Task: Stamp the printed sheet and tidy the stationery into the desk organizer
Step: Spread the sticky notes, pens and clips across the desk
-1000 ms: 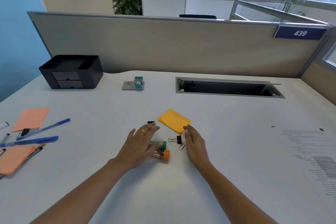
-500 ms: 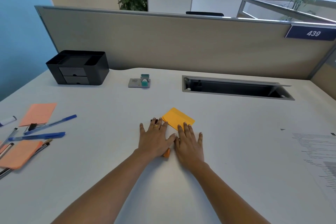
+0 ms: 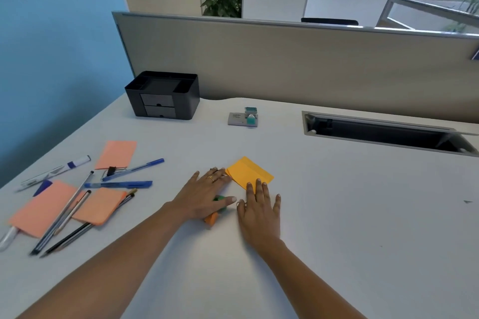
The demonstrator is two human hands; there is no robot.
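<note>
From the head view, both hands lie flat and unclenched near the middle of the table [image 3: 337, 215], grasping nothing. The left hand [image 3: 204, 197] is spread over a green piece [image 3: 220, 199] and an orange piece [image 3: 211, 219], both too covered to name. The right hand [image 3: 260, 212] sits just beside it, fingertips resting on the near edge of the yellow note pad [image 3: 250, 172]. Palms down like this, they look to be corralling small loose items before lifting them. The black desk organizer [image 3: 163, 94] stands well apart at the far left corner against the partition [image 3: 285, 59]. The stamp [image 3: 247, 119] waits near the far edge. Pens [image 3: 119, 184], pencils [image 3: 64, 217] and orange notes [image 3: 41, 211] lie scattered by the left edge. The printed sheet is out of view.
</note>
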